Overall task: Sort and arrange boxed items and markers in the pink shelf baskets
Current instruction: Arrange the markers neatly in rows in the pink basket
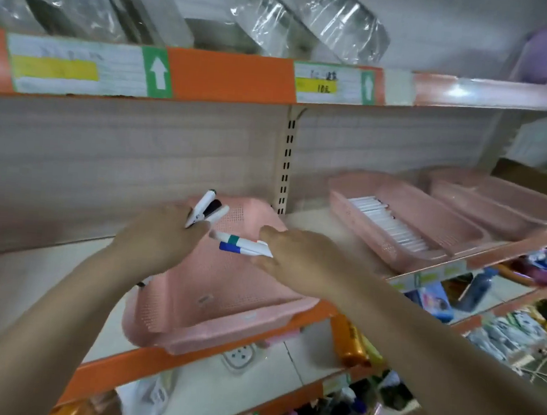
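Shelf stock as I see it: my left hand (164, 231) grips a bunch of markers (206, 208); my right hand (289, 258) grips two markers (242, 244). Both hover over the near pink basket (224, 302). The right basket (380, 213) holds white pens (386, 220).

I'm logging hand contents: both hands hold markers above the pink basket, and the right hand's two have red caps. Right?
Not quite. In the head view the right hand holds markers with one green and one blue cap, not red. The left hand does hold markers above the pink basket.
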Tool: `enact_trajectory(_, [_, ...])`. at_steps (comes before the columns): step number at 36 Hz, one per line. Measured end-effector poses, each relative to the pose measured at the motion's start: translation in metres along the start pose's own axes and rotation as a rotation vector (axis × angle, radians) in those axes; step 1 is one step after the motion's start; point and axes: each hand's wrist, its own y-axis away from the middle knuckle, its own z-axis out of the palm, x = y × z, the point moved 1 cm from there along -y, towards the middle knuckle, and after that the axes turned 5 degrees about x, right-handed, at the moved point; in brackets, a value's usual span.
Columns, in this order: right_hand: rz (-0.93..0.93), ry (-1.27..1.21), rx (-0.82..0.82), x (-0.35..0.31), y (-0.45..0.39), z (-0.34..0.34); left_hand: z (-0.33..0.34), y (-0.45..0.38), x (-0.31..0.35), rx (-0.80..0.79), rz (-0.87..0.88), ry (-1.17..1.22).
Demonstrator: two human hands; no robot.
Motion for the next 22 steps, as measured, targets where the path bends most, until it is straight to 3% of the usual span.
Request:
enact_trajectory(8, [0.093,-0.012,-0.070,0.086,0.015,-0.005,0.044,-0.046,0.064,-0.075,0.065,-0.061])
enact_trajectory(22, [0.175,0.023,-0.037,0.245,-0.009,0.004,0.100,-0.147,0.183,-0.100,0.163,-0.087])
